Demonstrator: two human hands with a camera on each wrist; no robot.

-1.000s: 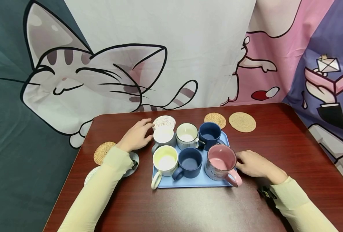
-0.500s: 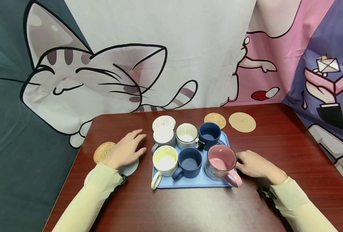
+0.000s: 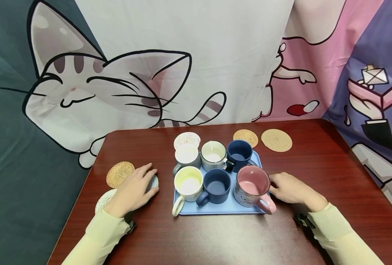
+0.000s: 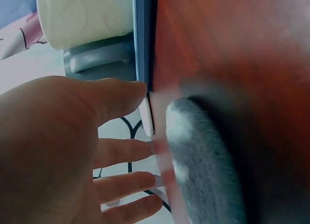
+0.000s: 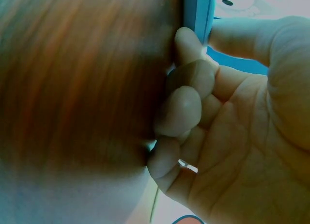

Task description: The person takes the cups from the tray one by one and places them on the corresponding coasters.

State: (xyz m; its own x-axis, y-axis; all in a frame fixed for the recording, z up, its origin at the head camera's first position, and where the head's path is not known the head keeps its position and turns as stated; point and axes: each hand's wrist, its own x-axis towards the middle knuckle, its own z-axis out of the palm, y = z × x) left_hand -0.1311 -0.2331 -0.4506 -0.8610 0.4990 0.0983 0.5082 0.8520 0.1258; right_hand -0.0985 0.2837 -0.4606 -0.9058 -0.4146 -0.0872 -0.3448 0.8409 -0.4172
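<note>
In the head view my left hand (image 3: 133, 192) hovers over a grey-blue woven coaster (image 3: 154, 183), partly covering it, with fingers spread. The left wrist view shows that coaster (image 4: 198, 161) below the hand, apart from the fingers, which hold nothing. My right hand (image 3: 293, 188) pinches the right rim of a blue tray (image 3: 222, 210); the thumb (image 5: 240, 40) and curled fingers lie on either side of the rim in the right wrist view. On the tray stand a pink mug (image 3: 253, 182), two navy mugs (image 3: 217, 185), a pale yellow mug (image 3: 188, 186), a grey mug (image 3: 187, 160) and a cream mug (image 3: 213, 154).
A white lace coaster (image 3: 186, 140) lies behind the tray. Two straw coasters (image 3: 276, 140) lie at the back right. Another straw coaster (image 3: 119, 174) and a white coaster (image 3: 105, 199) are left of the tray. A printed cloth (image 3: 242, 55) hangs behind the table.
My left hand has drawn back from beside the grey mug, toward the near left, over the grey-blue coaster. My right hand, tray and mugs stay where they were.
</note>
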